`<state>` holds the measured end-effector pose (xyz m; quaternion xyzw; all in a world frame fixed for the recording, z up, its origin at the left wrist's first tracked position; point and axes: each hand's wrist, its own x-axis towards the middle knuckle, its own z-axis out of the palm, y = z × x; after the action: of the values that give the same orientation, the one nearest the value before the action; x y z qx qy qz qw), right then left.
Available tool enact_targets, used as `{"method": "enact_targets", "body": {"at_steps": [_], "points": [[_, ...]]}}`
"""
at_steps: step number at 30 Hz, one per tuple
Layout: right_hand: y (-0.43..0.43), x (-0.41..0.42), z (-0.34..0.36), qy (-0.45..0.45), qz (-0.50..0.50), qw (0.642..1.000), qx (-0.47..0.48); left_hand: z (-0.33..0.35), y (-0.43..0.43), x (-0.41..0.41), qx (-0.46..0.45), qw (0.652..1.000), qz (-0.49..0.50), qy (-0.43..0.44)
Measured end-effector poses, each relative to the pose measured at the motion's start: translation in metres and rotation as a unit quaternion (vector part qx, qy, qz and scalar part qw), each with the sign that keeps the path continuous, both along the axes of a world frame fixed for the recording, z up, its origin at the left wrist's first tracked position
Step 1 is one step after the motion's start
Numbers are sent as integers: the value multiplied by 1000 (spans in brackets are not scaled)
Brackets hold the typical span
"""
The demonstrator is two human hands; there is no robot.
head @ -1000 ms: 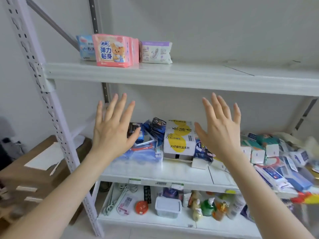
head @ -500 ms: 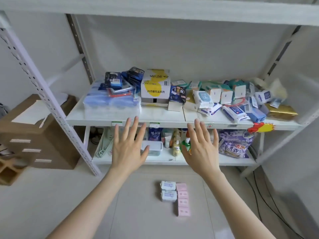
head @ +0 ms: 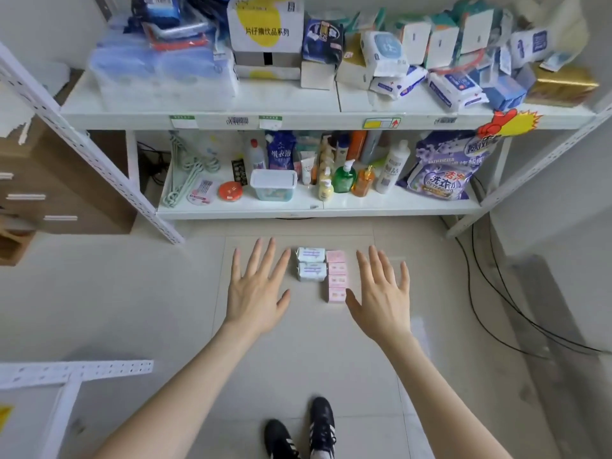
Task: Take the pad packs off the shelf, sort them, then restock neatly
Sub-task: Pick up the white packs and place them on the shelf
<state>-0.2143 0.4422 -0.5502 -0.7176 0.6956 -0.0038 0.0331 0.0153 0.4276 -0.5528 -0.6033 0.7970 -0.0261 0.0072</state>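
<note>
Left hand [head: 256, 293]: one; palm down over the floor [head: 132, 309], fingers straight and spread apart, holding nothing.
Right hand [head: 381, 299]: one; palm down, fingers straight and fanned apart, holding nothing.
White packs [head: 310, 263]: two pad packs with lavender print, in a column on the floor, one behind the other; in view they sit between the two hands, just beside the left fingers.
Pink packs [head: 337, 275]: four pad packs in a single column on the floor, touching the right side of the white column and running nearer the person than it does; in view the nearest pack lies just beside the right thumb, the others beside the right fingers.
Lower shelf [head: 318, 208]: beyond the fingertips of both hands; carries one clear lidded box [head: 274, 185], one green pump bottle [head: 344, 177], one orange pump bottle [head: 363, 182], one round red tin [head: 230, 192], one purple detergent bag [head: 440, 170], plus further bottles too crowded to count.
Middle shelf [head: 298, 119]: above that; one white-and-yellow carton [head: 265, 24] among piled tissue and wipe packs, number unclear.
Shoes [head: 322, 425]: two, black with white stripes, well behind the wrists.
Cardboard box [head: 66, 180]: one, far left of the left fingers.
Cables [head: 496, 293]: black, on the floor right of the right fingers; count unclear.
</note>
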Motion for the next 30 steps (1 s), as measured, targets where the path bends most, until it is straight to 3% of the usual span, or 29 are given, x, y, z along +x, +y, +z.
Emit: {"method": "enact_targets", "body": {"at_steps": [6, 16, 30], "points": [[8, -11, -68, -3, 13, 996, 86, -69, 1, -9, 92, 996, 0, -19], [-61, -10, -185, -12, 17, 988, 152, -175, -90, -6, 114, 993, 9, 8], [-192, 1, -461, -19, 21, 982, 185, -448, -247, 6, 120, 992, -23, 7]]}}
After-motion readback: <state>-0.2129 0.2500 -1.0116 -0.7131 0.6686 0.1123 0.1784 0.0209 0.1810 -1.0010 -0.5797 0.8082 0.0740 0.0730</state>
